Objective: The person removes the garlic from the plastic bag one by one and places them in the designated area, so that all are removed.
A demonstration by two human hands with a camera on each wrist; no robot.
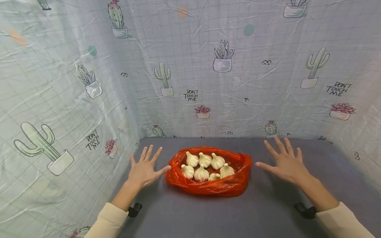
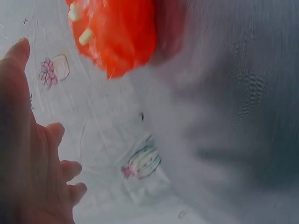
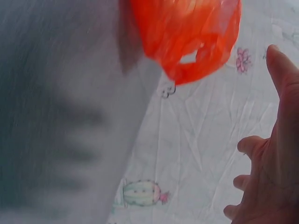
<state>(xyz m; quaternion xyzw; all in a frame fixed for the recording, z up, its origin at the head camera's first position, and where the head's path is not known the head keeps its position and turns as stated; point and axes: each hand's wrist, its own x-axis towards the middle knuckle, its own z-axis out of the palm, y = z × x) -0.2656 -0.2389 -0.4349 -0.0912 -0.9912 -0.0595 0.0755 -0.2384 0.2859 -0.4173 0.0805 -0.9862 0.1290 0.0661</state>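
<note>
A red plastic bag (image 1: 208, 190) lies on the grey table with its mouth spread wide. Inside it, several pale garlic bulbs (image 1: 201, 173) show, stems mostly up. To the bag's left my left hand (image 1: 144, 170) hovers with fingers spread, its thumb tip overlapping the bag's edge in the head view. My right hand (image 1: 288, 165) is held on the other side, fingers spread, a short gap from the bag. Neither hand holds anything. In the left wrist view two garlic stems (image 2: 86, 36) poke above the bag; in the right wrist view a looped bag handle (image 3: 201, 70) shows.
A grey cloth-like surface (image 1: 196, 218) covers the table. Behind it and at both sides hangs a pale curtain (image 1: 190, 39) printed with potted cacti. Dark straps (image 1: 135, 210) circle both wrists below cream sleeves (image 1: 108, 221).
</note>
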